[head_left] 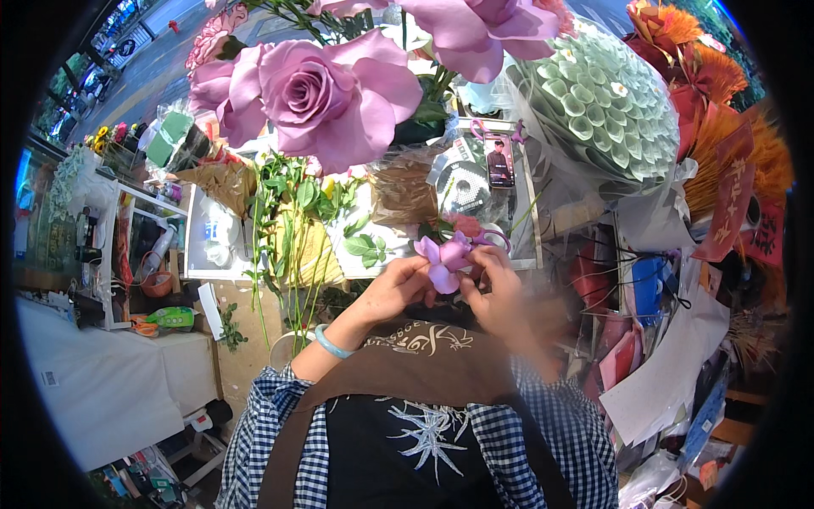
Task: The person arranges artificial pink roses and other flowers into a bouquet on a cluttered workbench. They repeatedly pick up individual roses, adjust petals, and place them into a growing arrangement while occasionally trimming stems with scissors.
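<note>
Close to my apron, a small light purple rose is held between both hands. My left hand, with a pale bangle at its wrist, pinches the petals from the left. From the right, the fingers of my right hand close on the same bloom; its forearm is smeared by motion. The rose's stem is hidden. Just beyond the bloom is a pink flower, with a purple loop beside my right fingers. Large purple roses rise in front of the view, above a brown wrapped bundle.
Long green stems hang over the white table's near edge at left. A phone stands at the table's far right. Behind it is a pale green bouquet. White paper and wrapping material crowd the right; a white-covered surface lies left.
</note>
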A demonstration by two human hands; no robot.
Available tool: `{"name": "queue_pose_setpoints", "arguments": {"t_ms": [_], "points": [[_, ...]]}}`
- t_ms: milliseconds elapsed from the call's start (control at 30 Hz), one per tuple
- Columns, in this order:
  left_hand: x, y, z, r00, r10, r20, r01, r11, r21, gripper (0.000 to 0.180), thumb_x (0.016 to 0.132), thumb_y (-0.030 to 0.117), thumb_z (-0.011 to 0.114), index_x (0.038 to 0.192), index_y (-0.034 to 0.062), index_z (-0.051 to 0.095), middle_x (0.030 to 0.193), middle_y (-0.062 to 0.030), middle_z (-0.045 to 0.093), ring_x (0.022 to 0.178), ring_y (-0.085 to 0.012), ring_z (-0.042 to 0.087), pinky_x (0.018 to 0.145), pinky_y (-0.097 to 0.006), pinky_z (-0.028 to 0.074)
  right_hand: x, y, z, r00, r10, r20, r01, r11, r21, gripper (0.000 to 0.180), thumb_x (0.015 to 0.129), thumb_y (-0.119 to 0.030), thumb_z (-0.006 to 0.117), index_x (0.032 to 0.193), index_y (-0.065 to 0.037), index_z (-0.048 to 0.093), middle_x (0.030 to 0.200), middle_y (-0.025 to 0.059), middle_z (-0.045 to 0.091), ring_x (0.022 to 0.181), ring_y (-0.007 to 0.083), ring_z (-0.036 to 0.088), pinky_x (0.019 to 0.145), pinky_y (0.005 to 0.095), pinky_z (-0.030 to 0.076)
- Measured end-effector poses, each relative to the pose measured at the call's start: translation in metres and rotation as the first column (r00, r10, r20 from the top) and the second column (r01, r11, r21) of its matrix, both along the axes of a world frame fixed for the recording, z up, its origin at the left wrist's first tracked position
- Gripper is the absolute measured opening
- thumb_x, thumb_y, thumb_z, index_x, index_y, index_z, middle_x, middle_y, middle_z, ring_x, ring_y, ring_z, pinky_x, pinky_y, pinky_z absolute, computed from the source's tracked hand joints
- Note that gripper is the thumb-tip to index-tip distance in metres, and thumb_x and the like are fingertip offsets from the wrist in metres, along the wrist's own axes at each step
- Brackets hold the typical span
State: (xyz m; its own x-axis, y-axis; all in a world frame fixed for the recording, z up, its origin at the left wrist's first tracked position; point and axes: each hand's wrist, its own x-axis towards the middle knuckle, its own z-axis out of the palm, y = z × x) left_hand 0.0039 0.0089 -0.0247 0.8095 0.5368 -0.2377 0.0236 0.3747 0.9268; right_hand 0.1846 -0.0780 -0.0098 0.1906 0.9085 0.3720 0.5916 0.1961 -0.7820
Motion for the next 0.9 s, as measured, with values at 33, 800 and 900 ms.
{"name": "queue_pose_setpoints", "arguments": {"t_ms": [33, 800, 900], "points": [[0.0001, -0.0001, -0.0005, 1.000, -0.004, -0.029, 0.004, 1.000, 0.003, 0.023, 0.097, 0.016, 0.041, 0.091, 0.0051, 0.060, 0.068, 0.0000, 0.059, 0.056, -0.0030, 0.041, 0.051, -0.019, 0.032, 0.0007, 0.0006, -0.0004, 1.000, -0.004, 0.010, 0.004, 1.000, -0.024, 0.030, 0.071, -0.001, 0.070, 0.099, -0.002, 0.059, 0.098, 0.0129, 0.059, 0.064, 0.0238, 0.062, 0.053, 0.0330, 0.050], [-0.0005, -0.0013, -0.0042, 0.999, -0.050, -0.010, 0.050, 0.998, -0.031, 0.025, 0.100, 0.018, 0.039, 0.090, 0.0046, 0.058, 0.068, -0.0021, 0.060, 0.056, -0.0043, 0.042, 0.051, -0.019, 0.033, 0.0018, 0.0053, -0.0046, 0.884, -0.001, 0.468, -0.167, 0.933, 0.319, 0.023, 0.068, -0.001, 0.070, 0.089, -0.002, 0.060, 0.083, 0.0092, 0.058, 0.063, 0.0231, 0.061, 0.053, 0.0316, 0.050], [0.0006, -0.0022, -0.0042, 0.999, -0.052, -0.005, 0.052, 0.999, -0.016, 0.024, 0.100, 0.015, 0.039, 0.090, 0.0040, 0.057, 0.068, -0.0027, 0.060, 0.054, -0.0044, 0.042, 0.050, -0.019, 0.033, 0.0020, 0.0050, -0.0056, 0.878, -0.019, 0.478, -0.166, 0.926, 0.340, 0.022, 0.068, -0.001, 0.070, 0.088, -0.002, 0.061, 0.080, 0.0087, 0.058, 0.062, 0.0222, 0.061, 0.052, 0.0311, 0.049]]}}
